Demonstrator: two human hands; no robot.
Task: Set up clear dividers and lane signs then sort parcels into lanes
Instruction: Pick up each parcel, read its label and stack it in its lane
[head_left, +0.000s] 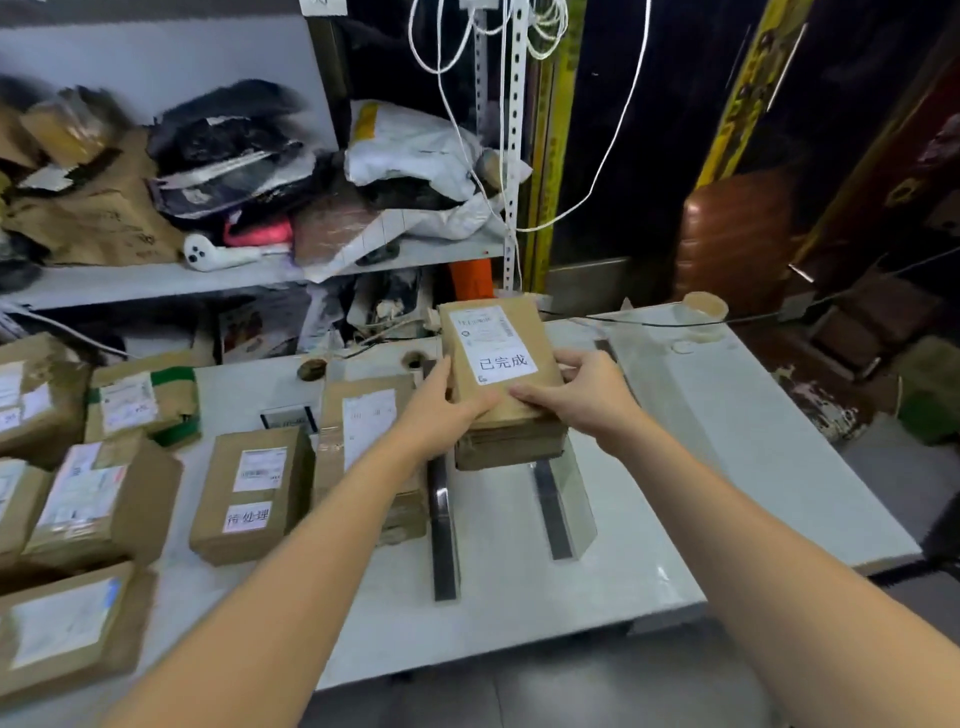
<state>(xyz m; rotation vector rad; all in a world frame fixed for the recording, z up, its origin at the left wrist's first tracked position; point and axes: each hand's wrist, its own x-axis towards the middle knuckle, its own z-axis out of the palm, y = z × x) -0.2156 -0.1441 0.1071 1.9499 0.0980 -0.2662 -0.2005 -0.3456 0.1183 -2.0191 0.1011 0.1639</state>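
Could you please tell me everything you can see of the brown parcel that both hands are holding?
The parcel is a flat, brown paper-wrapped packet, its long side pointing away. On top is a white label with a barcode and the words 已完成. The left grip holds its left edge, and the right grip holds its near right corner. It lies on, or just above, a darker box between two clear dividers.

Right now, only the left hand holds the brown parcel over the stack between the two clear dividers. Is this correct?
No. The head view shows both the left hand and the right hand holding the brown parcel over the stack between the two clear dividers.
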